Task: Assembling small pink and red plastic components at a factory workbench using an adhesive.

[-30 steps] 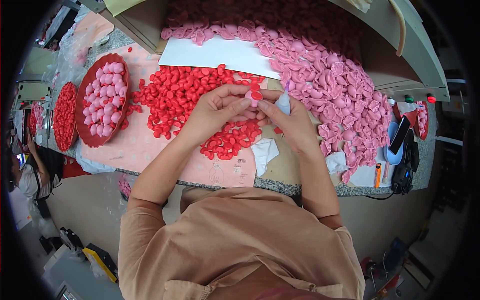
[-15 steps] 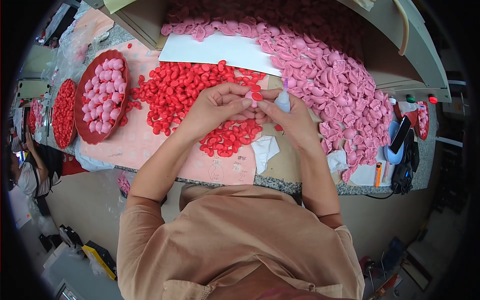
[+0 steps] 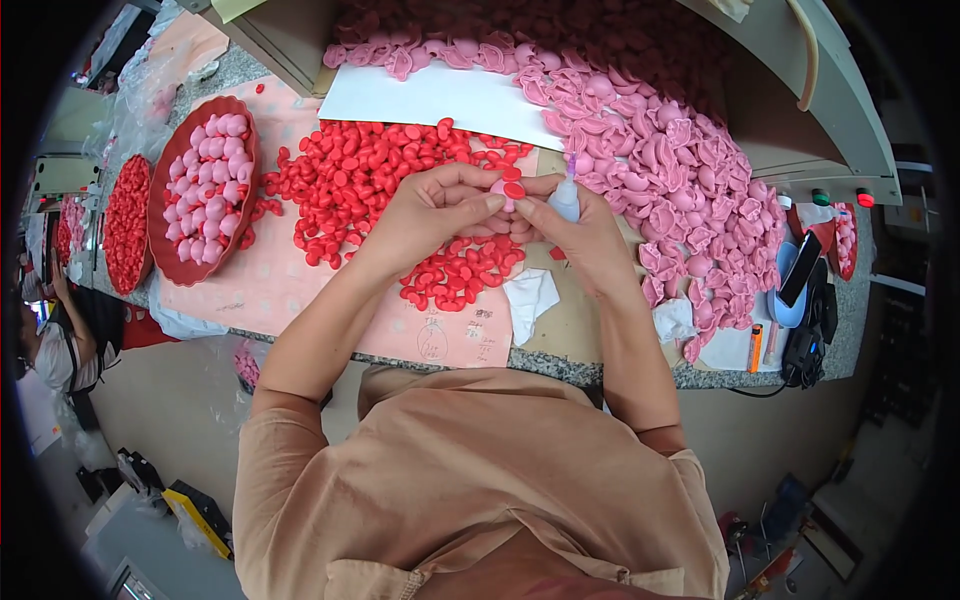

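My left hand (image 3: 436, 212) is closed on a small pink plastic piece (image 3: 507, 204) with red round pieces (image 3: 512, 189) on it, held over the middle of the table. From the other side, my right hand (image 3: 588, 238) presses its thumb and fingertips to the same piece. A small translucent squeeze bottle (image 3: 565, 202) with a purple tip is also in my right hand, tip upward. The fingers partly cover the piece, so how its parts meet is hidden. Under and behind my hands lies a heap of small red pieces (image 3: 345, 165).
Pink shell-like pieces (image 3: 690, 190) are heaped on the right. A red scalloped tray (image 3: 178, 262) of pink-and-red pieces stands left, beside another red-filled tray (image 3: 127, 225). A white cloth (image 3: 530, 300), an orange marker (image 3: 755, 348) and a phone (image 3: 800, 270) lie near the front and right.
Both hands stay almost in place, still on the pink piece. The fingers have shifted only slightly.
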A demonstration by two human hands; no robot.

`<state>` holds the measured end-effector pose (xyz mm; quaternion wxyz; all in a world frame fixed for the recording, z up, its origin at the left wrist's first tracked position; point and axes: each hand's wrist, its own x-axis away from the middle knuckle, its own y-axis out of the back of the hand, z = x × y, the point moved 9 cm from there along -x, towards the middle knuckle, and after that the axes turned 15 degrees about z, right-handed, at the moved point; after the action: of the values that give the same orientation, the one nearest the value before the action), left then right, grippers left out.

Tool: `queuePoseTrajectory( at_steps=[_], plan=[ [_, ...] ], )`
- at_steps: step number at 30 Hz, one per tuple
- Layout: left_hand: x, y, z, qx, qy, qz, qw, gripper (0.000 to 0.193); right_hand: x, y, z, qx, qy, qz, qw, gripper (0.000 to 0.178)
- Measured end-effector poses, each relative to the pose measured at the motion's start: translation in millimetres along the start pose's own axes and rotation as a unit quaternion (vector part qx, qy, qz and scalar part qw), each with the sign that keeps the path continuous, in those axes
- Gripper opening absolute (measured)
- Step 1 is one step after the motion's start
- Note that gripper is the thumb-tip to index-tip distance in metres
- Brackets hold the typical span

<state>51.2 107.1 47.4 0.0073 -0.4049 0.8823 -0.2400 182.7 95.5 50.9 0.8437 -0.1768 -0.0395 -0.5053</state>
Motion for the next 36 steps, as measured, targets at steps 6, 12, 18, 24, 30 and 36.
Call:
queuePoseTrajectory(
  at_steps=[6,12,18,24,30,36],
  plan=[
    [3.2,-0.5,0.7,0.000,-0.001,0.000,1.000,0.025,0.9,-3.7,0.7,0.001,-0.002,-0.005,1.000,0.025],
    [6.3,-0.1,0.9,-0.010,0.000,-0.008,1.000,0.026,1.9,-6.6,-0.8,-0.002,-0.004,-0.005,1.000,0.026],
    [7.1,0.1,0.7,-0.019,-0.005,-0.006,1.000,0.027,2.3,-7.0,-3.0,-0.006,0.002,-0.007,1.000,0.025],
    [7.2,0.7,1.0,-0.027,-0.007,-0.008,1.000,0.026,2.0,-7.3,-3.5,-0.005,0.008,-0.011,1.000,0.025],
    [7.4,-0.1,-0.3,-0.021,0.000,-0.015,1.000,0.024,1.5,-7.1,-3.7,-0.005,0.011,-0.012,1.000,0.025],
    [7.1,2.3,2.4,-0.031,0.004,-0.012,0.999,0.026,1.0,-6.8,-5.5,-0.006,0.009,-0.014,1.000,0.026]
  ],
)
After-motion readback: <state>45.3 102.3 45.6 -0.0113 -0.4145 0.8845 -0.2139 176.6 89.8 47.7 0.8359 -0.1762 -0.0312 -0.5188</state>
